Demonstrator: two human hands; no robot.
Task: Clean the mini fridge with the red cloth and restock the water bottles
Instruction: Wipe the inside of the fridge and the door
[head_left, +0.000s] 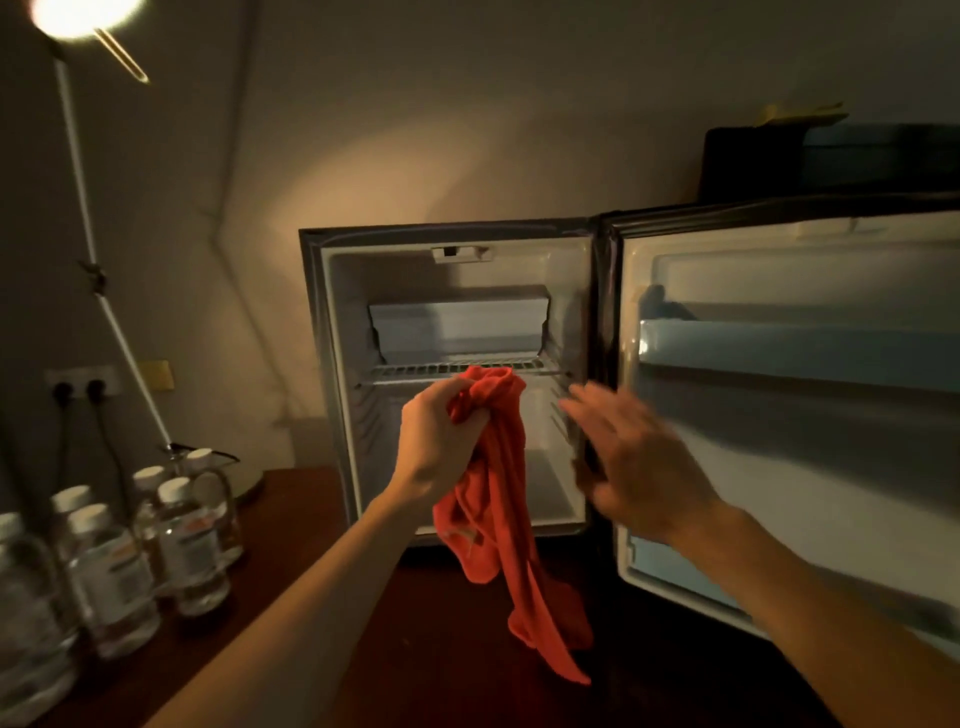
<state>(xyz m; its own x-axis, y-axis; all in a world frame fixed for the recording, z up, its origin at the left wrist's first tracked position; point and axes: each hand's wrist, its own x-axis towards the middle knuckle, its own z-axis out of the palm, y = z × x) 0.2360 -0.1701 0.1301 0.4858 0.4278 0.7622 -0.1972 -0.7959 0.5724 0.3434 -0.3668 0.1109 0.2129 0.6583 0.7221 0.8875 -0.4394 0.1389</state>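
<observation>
Before the open mini fridge (457, 332), the left hand (441, 441) is gripping the red cloth (498, 509); the right hand (639, 462) is hovering spread, blurred; wiping seems barely begun; water bottles (119, 561) are waiting on the bench (415, 649), unstocked.

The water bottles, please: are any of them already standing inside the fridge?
No, the water bottles stand on the table left of the fridge, whose shelf and floor show none.

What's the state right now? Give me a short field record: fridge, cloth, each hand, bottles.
fridge: mini fridge open, door swung right, wire shelf bare
cloth: red cloth hanging in front of the opening
left hand: left hand grips the cloth's top
right hand: right hand open, blurred, holds nothing
bottles: water bottles standing on the table, left of the fridge
</observation>
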